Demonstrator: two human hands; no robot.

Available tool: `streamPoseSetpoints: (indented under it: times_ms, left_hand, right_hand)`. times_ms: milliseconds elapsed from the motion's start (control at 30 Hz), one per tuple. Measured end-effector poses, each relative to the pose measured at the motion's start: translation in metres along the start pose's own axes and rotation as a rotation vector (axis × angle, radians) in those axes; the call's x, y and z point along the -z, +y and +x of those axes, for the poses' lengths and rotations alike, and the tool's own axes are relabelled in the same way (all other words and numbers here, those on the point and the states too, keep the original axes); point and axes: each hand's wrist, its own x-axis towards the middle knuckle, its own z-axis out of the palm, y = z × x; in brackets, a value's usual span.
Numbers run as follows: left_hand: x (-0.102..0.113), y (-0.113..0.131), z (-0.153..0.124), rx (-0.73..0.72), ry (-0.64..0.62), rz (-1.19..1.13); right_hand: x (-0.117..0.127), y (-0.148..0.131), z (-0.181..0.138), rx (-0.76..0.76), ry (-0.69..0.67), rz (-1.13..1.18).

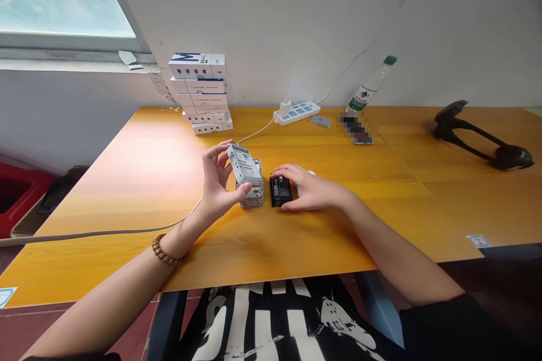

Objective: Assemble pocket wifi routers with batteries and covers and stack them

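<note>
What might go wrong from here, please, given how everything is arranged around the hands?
The left hand holds a white casing tilted at the stack of casings, so a slip might knock the stack askew.

The black battery under the fingers of the right hand sits close beside that stack, so a sideways nudge could bump it.

The cable runs past the left wrist toward the power strip, so the arm might snag it.
</note>
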Motion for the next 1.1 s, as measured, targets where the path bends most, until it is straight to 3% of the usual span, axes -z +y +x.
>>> streamPoseSetpoints:
  times_ms: [833, 1100]
  left_hand:
    - [-0.004, 0.002, -0.001, 0.014, 0.011, -0.025]
    - [-0.001, 0.002, 0.000, -0.001, -0.037, -0.005]
  right_hand:
    - [-0.011, 0.000, 0.003, -0.065, -0.020, -0.093]
    - [-0.015, 0.004, 0.005, -0.066, -0.018, -0.124]
